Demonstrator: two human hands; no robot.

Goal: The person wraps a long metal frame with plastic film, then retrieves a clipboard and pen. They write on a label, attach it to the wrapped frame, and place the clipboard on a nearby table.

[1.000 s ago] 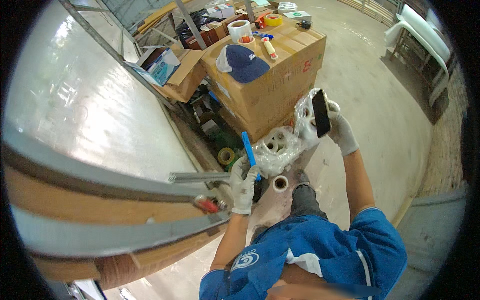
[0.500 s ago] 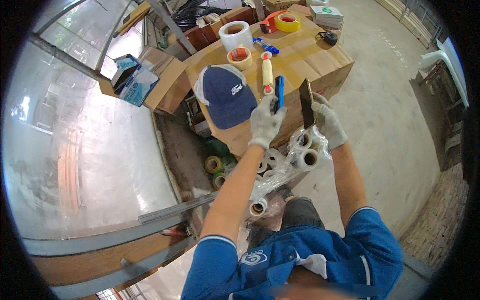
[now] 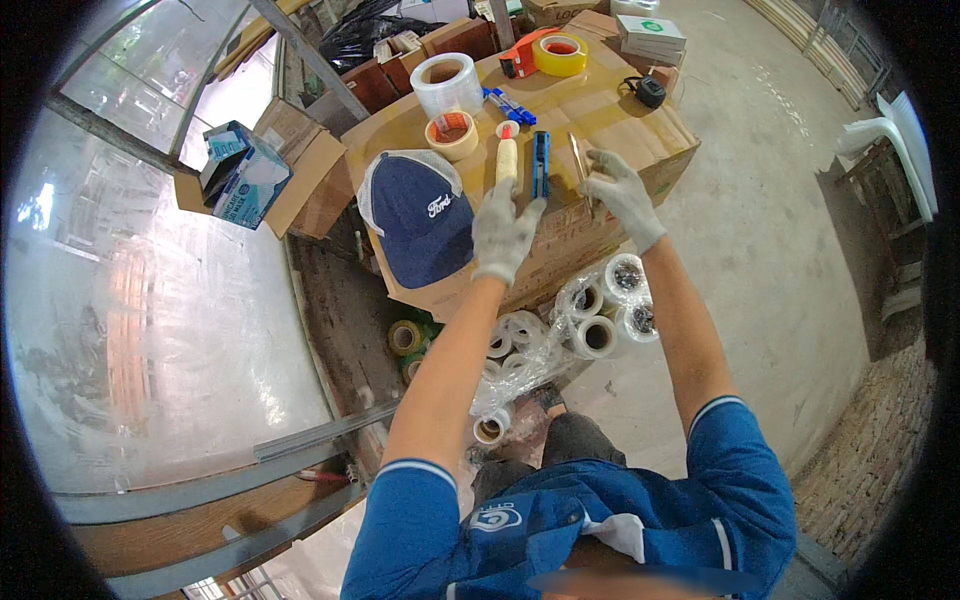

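My left hand (image 3: 505, 232), in a white glove, is at the near edge of a large cardboard box (image 3: 620, 125), fingers apart. Just past its thumb lies a blue utility knife (image 3: 541, 165); whether they touch I cannot tell. A small cream paint roller (image 3: 507, 157) lies beside the knife, its near end by my fingers. My gloved right hand (image 3: 622, 195) is closed on a smartphone (image 3: 580, 165), seen nearly edge-on above the box. Left of my left hand rests a blue cap (image 3: 415, 225) with a light mesh back.
On the box are a clear film roll (image 3: 447, 90), masking tape (image 3: 452, 135), blue markers (image 3: 510, 105), yellow tape (image 3: 560, 55) in a red dispenser and a tape measure (image 3: 645, 92). Plastic-wrapped rolls (image 3: 595, 337) stand below the near edge. An opened carton (image 3: 310, 175) is at left.
My left hand has released the utility knife, which now lies beside the roller. My right hand has turned the smartphone edge-on and moved it over the box. The view has shifted slightly.
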